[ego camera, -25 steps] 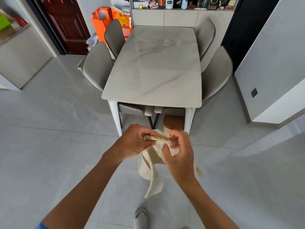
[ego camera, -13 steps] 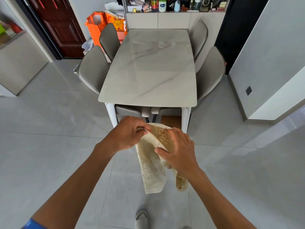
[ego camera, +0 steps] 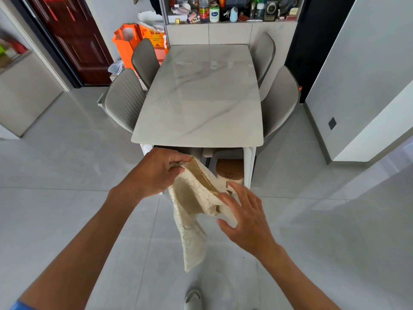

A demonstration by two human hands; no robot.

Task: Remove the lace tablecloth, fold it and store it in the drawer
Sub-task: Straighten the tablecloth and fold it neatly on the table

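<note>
The cream lace tablecloth (ego camera: pixel 192 211) is bunched into a narrow folded strip in front of me, above the floor. My left hand (ego camera: pixel 156 173) pinches its upper end with closed fingers. My right hand (ego camera: pixel 243 215) has its fingers spread and lies against the lower right side of the bundle, thumb under a fold. A loose tail of lace hangs down towards the floor. The marble-topped dining table (ego camera: pixel 201 104) stands bare just beyond my hands. No drawer is visible.
Grey chairs (ego camera: pixel 125 101) stand along both sides of the table. A brown-lidded bin (ego camera: pixel 230 173) sits under the near table edge. Orange bags (ego camera: pixel 131 43) lean by the red door. A shelf of bottles (ego camera: pixel 223 10) lies behind the table. My shoe (ego camera: pixel 193 298) shows below.
My hands have drawn apart, stretching the bundle out between them. The right hand slid down and right along the cloth and opened its fingers. The view has edged closer to the table.
</note>
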